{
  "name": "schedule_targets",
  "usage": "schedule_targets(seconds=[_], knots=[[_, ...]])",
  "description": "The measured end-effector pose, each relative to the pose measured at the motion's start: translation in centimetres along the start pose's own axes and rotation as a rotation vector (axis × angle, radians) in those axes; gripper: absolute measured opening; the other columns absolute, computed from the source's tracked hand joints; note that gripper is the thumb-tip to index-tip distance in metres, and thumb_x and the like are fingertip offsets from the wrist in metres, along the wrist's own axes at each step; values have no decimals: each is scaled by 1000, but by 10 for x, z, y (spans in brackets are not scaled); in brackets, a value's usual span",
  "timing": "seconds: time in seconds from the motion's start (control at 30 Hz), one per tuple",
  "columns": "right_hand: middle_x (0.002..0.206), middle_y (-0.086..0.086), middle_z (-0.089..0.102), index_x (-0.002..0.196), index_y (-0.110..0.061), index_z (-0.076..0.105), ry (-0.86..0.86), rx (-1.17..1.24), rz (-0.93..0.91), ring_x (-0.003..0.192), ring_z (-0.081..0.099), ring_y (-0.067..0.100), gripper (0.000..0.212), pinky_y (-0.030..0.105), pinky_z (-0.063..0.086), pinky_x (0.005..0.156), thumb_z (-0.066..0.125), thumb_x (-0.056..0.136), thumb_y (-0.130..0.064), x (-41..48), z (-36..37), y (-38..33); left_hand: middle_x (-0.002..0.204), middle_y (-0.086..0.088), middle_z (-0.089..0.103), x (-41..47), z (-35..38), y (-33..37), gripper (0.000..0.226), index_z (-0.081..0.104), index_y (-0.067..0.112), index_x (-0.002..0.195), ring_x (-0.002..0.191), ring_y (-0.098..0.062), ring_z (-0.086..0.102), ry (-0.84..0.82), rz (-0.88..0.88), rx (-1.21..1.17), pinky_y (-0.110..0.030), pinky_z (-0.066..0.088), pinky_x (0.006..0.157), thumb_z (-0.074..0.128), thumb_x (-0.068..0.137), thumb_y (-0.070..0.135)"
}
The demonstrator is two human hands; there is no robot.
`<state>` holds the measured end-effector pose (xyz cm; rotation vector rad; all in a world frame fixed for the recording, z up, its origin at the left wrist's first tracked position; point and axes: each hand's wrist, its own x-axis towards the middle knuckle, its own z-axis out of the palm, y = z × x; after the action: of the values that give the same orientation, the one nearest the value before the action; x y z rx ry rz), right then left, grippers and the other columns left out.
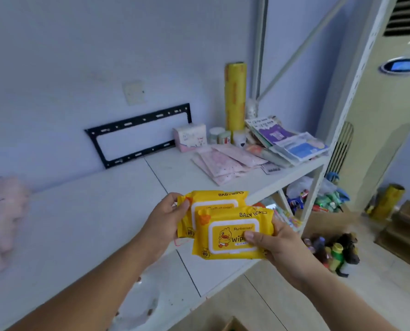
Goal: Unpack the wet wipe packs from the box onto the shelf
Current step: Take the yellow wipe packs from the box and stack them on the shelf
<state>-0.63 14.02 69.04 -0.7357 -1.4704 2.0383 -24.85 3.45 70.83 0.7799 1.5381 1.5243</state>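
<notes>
1. Over the shelf's (79, 223) front edge, both packs hang in the air. Bare white board lies to their left and behind them, and pink packets (225, 163) crowd the far right end.
2. Left hand (168, 218) grips the rear wipe pack (213, 198) by its left end.
3. Right hand (278, 244) grips the front wipe pack (232, 235), thumb on its lid; this pack overlaps the rear one.

1 head-worn wide-angle camera looks forward and down, close over the white shelf (91, 223), facing the wall (79, 56).
</notes>
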Motion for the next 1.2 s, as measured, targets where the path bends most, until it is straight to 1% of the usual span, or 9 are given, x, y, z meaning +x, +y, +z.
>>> schedule_targets(seconds=[0.1, 0.23, 0.37, 0.53, 0.67, 0.8, 0.93, 1.1, 1.2], knots=[[113, 18, 76, 113, -8, 72, -81, -94, -29, 104, 73, 36, 55, 47, 55, 95, 88, 64, -27, 6, 52, -15, 93, -14, 74, -33, -44, 25, 16, 54, 13, 96, 76, -27, 71, 103, 33, 18, -42, 58, 67, 53, 103, 27], [102, 13, 79, 112, -5, 71, -164, -131, -48, 90, 77, 26, 46, 38, 60, 81, 84, 70, -21, 14, 123, -16, 97, -17, 74, -74, -111, 44, 17, 55, 12, 99, 80, -30, 71, 206, 62, 29, -48, 60, 72, 54, 103, 29], [111, 16, 77, 116, -8, 71, -249, -142, -20, 104, 74, 36, 47, 54, 53, 100, 83, 72, -20, 17, 194, 1, 95, -17, 73, -116, -177, 51, 16, 55, 13, 98, 77, -29, 71, 304, 64, 34, -46, 59, 70, 54, 102, 28], [112, 17, 76, 113, -9, 73, -323, -130, 3, 105, 73, 38, 48, 57, 51, 102, 87, 69, -23, 17, 266, 29, 96, -16, 75, -159, -246, 51, 11, 58, 13, 105, 83, -32, 72, 366, 28, 75, -54, 60, 78, 55, 103, 23], [110, 17, 77, 113, -7, 72, -336, -109, 9, 103, 74, 38, 33, 56, 53, 100, 80, 81, -9, 19, 303, 50, 102, -17, 76, -173, -285, 43, 16, 62, 13, 112, 87, -34, 72, 389, 2, 79, -56, 60, 81, 55, 103, 23], [112, 16, 76, 117, -7, 70, -306, -88, 20, 104, 73, 37, 33, 57, 53, 100, 75, 85, -8, 30, 318, 67, 101, -16, 77, -161, -301, 36, 16, 62, 10, 109, 85, -30, 72, 431, -23, 84, -51, 62, 78, 53, 104, 23], [113, 14, 76, 118, -12, 72, -302, -107, 9, 106, 73, 34, 36, 56, 52, 102, 80, 83, -15, 70, 314, 74, 102, -16, 75, -123, -313, 30, 15, 63, 11, 109, 88, -32, 72, 436, -61, 111, -57, 60, 83, 55, 104, 23], [112, 13, 77, 118, -10, 72, -335, -147, -11, 107, 73, 33, 31, 55, 51, 104, 75, 87, -10, 148, 311, 81, 103, -14, 74, -58, -333, 33, 14, 65, 15, 108, 88, -29, 72, 461, -80, 171, -48, 62, 75, 58, 102, 26], [113, 13, 77, 119, -11, 71, -357, -141, -4, 107, 73, 32, 32, 55, 51, 104, 75, 87, -10, 197, 314, 85, 109, -16, 73, -17, -351, 36, 13, 66, 16, 109, 95, -33, 71, 472, -127, 221, -56, 60, 85, 59, 102, 26]])
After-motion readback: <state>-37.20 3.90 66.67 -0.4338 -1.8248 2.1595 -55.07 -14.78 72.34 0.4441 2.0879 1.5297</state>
